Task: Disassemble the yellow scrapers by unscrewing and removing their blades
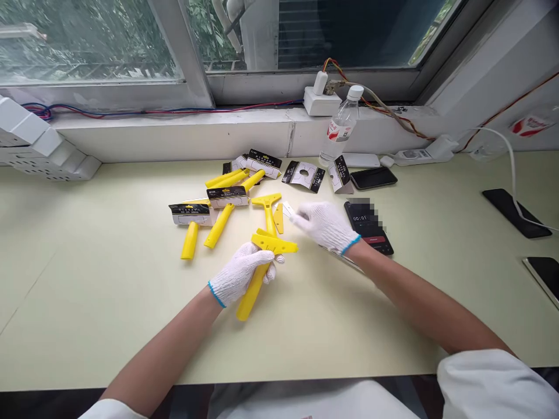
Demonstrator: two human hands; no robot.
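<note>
My left hand (pixel 244 270), in a white knit glove, is wrapped around the handle of a yellow scraper (pixel 250 297). The head of that scraper points away from me. To its right, my gloved right hand (pixel 325 226) is closed in a pinch at a small pale blade (pixel 287 209), whose free end sticks out past the fingertips. A second yellow scraper (pixel 267 203) lies just beyond the held one, partly covered by it. Beside it rests a small yellow plastic piece (pixel 278 218).
Several yellow scrapers with black-and-white cards (pixel 227 196) lie at the left. Loose cards (pixel 303 176), a water bottle (pixel 339 131) and a dark phone (pixel 374 178) are near the sill. Another phone (pixel 371 227), its screen lit, lies by my right wrist. A white cable (pixel 513 169) hangs at right.
</note>
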